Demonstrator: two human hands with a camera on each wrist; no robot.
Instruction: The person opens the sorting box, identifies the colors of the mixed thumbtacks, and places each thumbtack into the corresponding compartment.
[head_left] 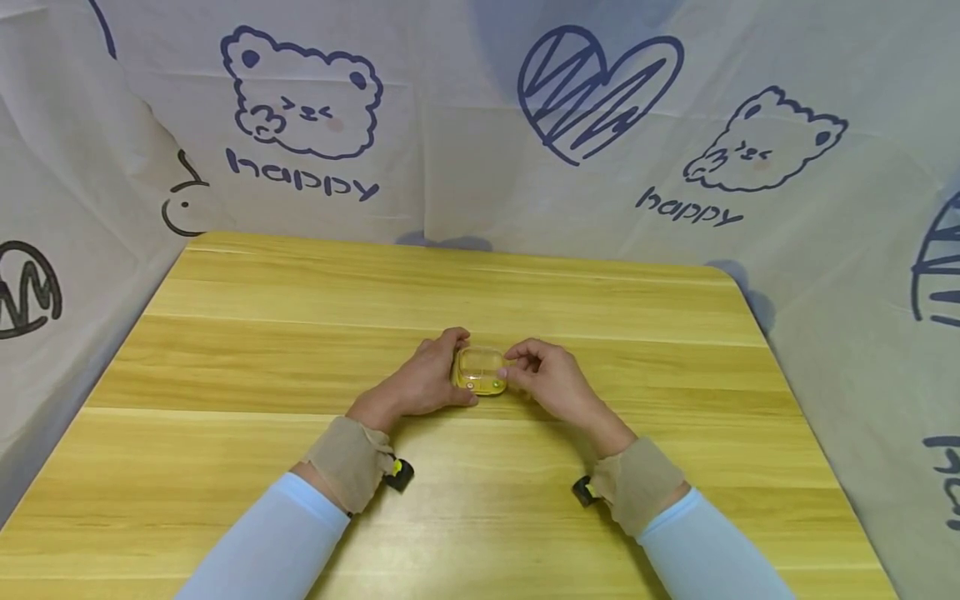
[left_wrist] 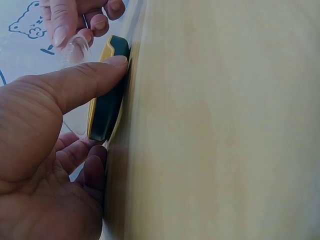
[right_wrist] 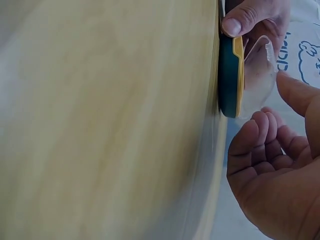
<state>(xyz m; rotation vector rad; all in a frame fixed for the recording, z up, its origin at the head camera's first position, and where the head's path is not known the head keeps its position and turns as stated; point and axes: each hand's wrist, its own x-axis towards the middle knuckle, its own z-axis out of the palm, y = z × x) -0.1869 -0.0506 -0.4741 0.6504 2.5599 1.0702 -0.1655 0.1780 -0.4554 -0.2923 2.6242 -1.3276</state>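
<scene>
A small, rounded toy-like case (head_left: pixel 491 388), yellow above and dark green below, stands flat on the wooden table. Over its top rises a clear plastic cover (right_wrist: pixel 260 75); small round buttons show along the near edge. My left hand (head_left: pixel 429 379) grips the case from the left, the thumb (left_wrist: pixel 107 75) along its near side and the fingers at the far side. At the right edge is my right hand (head_left: pixel 551 375), with loosely bent fingers (right_wrist: pixel 250 140). Its thumb and fingertips lie apart close to the cover; whether they touch it is hard to tell.
The wooden table (head_left: pixel 315 333) spreads around both hands. Behind it and at the sides hangs white cloth (head_left: pixel 465 150) with drawn bears, hearts and words. Both wrists carry small black cameras on beige wraps.
</scene>
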